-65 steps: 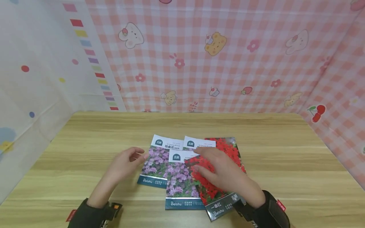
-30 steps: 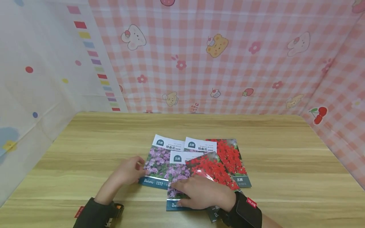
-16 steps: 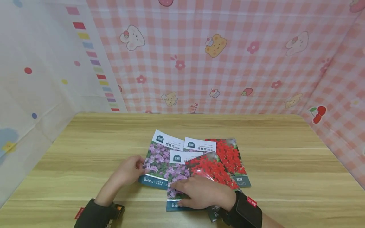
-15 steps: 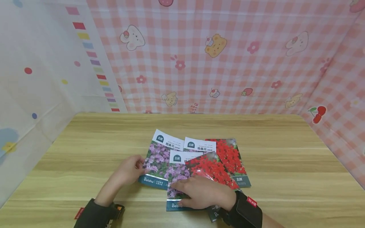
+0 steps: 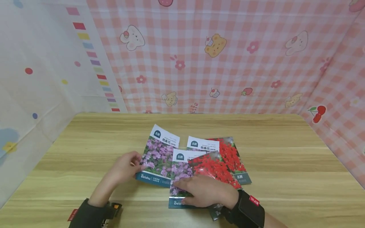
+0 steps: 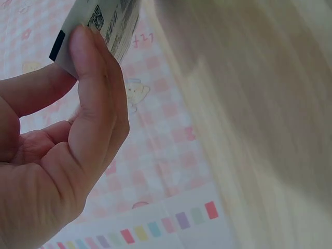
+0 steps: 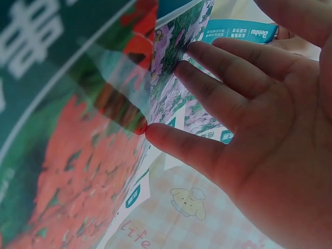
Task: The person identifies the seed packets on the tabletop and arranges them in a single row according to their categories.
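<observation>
Between thumb and fingers of left hand [image 5: 123, 165]: left edge of lifted purple-flower seed packet [image 5: 157, 157], pinched firmly; grip confirmed in left wrist view [image 6: 98, 23], thumb on one face, fingers behind. Packet raised off surface at far end, white header away from person, teal band nearest; long axis running away from wrist, tilted slightly rightward. Just right of that hand: right hand [image 5: 206, 191], fingers extended and nearly flat, pressing down on overlapped purple packet [image 5: 179, 169] and front red-flower packet [image 5: 214, 167]; nothing gripped. Right wrist view [image 7: 207, 150] showing straight fingers laid across printed faces. Beyond right-hand fingertips: rear purple packet [image 5: 203, 144], mostly covered, and rear red packet [image 5: 232, 155], both flat. Front red packet skewed, dark label end under right wrist. No containers seen; packets sealed, contents not visible. Beneath both hands: pale wood-grain table [image 5: 285, 158]. Beyond table: pink checked cloth with cartoon animals [image 5: 228, 63]; beyond left hand, white cloth with coloured dots [image 5: 42, 79]. Dark wrist straps on both forearms.
</observation>
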`<state>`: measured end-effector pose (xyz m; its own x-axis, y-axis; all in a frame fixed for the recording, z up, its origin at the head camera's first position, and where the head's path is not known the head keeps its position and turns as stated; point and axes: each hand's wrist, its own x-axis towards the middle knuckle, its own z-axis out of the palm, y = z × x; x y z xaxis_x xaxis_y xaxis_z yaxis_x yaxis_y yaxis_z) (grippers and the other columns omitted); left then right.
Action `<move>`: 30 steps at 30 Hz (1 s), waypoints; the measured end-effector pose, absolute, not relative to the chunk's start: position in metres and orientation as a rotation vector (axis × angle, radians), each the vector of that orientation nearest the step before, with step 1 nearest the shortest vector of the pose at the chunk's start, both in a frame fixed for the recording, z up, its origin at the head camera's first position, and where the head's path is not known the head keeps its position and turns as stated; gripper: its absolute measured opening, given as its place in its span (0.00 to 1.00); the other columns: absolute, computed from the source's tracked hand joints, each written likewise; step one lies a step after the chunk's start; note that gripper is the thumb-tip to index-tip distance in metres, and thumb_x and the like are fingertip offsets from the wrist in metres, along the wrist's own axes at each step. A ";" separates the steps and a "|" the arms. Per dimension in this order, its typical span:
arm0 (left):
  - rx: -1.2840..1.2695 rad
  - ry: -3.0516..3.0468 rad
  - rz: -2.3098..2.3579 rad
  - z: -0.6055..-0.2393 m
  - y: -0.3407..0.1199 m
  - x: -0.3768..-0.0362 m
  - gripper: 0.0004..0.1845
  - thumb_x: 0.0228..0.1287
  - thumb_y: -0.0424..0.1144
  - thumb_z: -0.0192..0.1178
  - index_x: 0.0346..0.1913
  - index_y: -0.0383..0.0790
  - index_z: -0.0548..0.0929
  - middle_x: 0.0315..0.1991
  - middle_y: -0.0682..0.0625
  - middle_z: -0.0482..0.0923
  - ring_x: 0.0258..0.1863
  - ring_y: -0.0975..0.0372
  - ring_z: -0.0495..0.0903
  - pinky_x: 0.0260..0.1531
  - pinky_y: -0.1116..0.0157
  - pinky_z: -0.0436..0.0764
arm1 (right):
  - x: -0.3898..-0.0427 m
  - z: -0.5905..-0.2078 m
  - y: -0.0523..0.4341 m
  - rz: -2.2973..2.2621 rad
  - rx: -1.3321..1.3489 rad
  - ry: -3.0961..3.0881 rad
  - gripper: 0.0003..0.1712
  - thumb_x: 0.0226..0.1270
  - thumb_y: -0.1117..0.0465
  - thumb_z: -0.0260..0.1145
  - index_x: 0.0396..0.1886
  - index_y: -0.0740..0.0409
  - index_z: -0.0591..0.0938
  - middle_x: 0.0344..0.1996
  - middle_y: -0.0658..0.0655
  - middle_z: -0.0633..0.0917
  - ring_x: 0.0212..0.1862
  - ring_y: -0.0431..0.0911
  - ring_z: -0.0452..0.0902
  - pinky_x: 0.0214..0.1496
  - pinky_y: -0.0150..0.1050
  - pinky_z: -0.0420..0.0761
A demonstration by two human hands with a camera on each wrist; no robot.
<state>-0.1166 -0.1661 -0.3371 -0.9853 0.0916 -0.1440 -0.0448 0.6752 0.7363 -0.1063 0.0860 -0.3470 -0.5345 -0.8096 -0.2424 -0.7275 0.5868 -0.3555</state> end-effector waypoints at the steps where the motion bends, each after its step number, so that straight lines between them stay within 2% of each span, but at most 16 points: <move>1: 0.038 2.723 1.203 -0.336 -0.167 -0.116 0.11 0.57 0.29 0.61 0.40 0.27 0.74 0.28 0.45 0.72 0.25 0.60 0.73 0.21 0.65 0.79 | -0.107 -0.347 0.086 -0.298 -1.238 2.439 0.30 0.61 0.50 0.62 0.62 0.53 0.71 0.57 0.52 0.74 0.59 0.44 0.68 0.60 0.43 0.68; 5: 0.047 2.752 1.198 -0.332 -0.174 -0.116 0.10 0.57 0.29 0.61 0.39 0.27 0.74 0.29 0.44 0.72 0.26 0.59 0.74 0.21 0.66 0.79 | -0.108 -0.348 0.087 -0.306 -1.274 2.440 0.29 0.61 0.51 0.63 0.61 0.54 0.72 0.56 0.52 0.75 0.58 0.43 0.70 0.59 0.43 0.69; 10: 0.050 2.786 1.184 -0.325 -0.182 -0.112 0.10 0.58 0.30 0.60 0.40 0.28 0.73 0.30 0.44 0.73 0.31 0.56 0.76 0.23 0.65 0.79 | -0.110 -0.349 0.087 -0.361 -1.310 2.449 0.26 0.61 0.51 0.63 0.58 0.54 0.74 0.53 0.49 0.78 0.53 0.40 0.73 0.55 0.38 0.72; 14: 0.059 2.784 1.220 -0.317 -0.186 -0.109 0.11 0.59 0.32 0.60 0.40 0.28 0.73 0.31 0.44 0.73 0.31 0.56 0.77 0.23 0.64 0.79 | -0.112 -0.347 0.087 -0.434 -1.284 2.483 0.23 0.62 0.53 0.63 0.56 0.55 0.77 0.49 0.50 0.81 0.36 0.34 0.76 0.45 0.32 0.75; 15: 0.058 2.779 1.235 -0.316 -0.187 -0.109 0.11 0.59 0.32 0.60 0.40 0.28 0.73 0.31 0.44 0.72 0.31 0.57 0.77 0.24 0.64 0.79 | -0.113 -0.346 0.087 -0.460 -1.272 2.494 0.22 0.62 0.53 0.62 0.55 0.56 0.77 0.48 0.51 0.81 0.35 0.34 0.76 0.44 0.31 0.75; 17: 0.063 2.759 1.272 -0.313 -0.189 -0.108 0.12 0.60 0.33 0.60 0.41 0.28 0.72 0.32 0.44 0.71 0.32 0.58 0.78 0.24 0.65 0.79 | -0.115 -0.345 0.087 -0.543 -1.233 2.518 0.21 0.63 0.55 0.62 0.54 0.59 0.78 0.47 0.53 0.82 0.35 0.35 0.77 0.44 0.31 0.76; 21: 0.065 2.710 1.366 -0.307 -0.191 -0.104 0.12 0.61 0.34 0.59 0.42 0.29 0.72 0.32 0.44 0.70 0.30 0.60 0.78 0.23 0.66 0.77 | -0.118 -0.341 0.087 -0.807 -1.141 2.570 0.19 0.64 0.57 0.61 0.50 0.64 0.78 0.43 0.57 0.83 0.44 0.44 0.79 0.47 0.36 0.78; 24: 0.070 2.655 1.469 -0.303 -0.190 -0.102 0.13 0.61 0.34 0.59 0.43 0.29 0.72 0.33 0.44 0.70 0.29 0.61 0.78 0.23 0.67 0.77 | -0.120 -0.337 0.087 -1.064 -1.028 2.556 0.17 0.64 0.58 0.60 0.48 0.65 0.78 0.39 0.56 0.83 0.41 0.44 0.79 0.44 0.37 0.78; 28: 0.077 2.575 1.586 -0.299 -0.186 -0.098 0.13 0.60 0.34 0.60 0.43 0.28 0.72 0.36 0.44 0.71 0.32 0.62 0.78 0.29 0.67 0.80 | -0.120 -0.331 0.085 -1.366 -0.813 2.449 0.17 0.64 0.57 0.60 0.49 0.62 0.77 0.34 0.52 0.83 0.37 0.43 0.79 0.39 0.35 0.78; 30: 0.084 2.551 1.622 -0.296 -0.185 -0.096 0.13 0.60 0.33 0.60 0.43 0.28 0.71 0.36 0.43 0.72 0.32 0.61 0.78 0.31 0.67 0.81 | -0.120 -0.328 0.084 -1.494 -0.713 2.363 0.18 0.64 0.57 0.61 0.51 0.62 0.76 0.31 0.54 0.83 0.36 0.47 0.80 0.31 0.34 0.77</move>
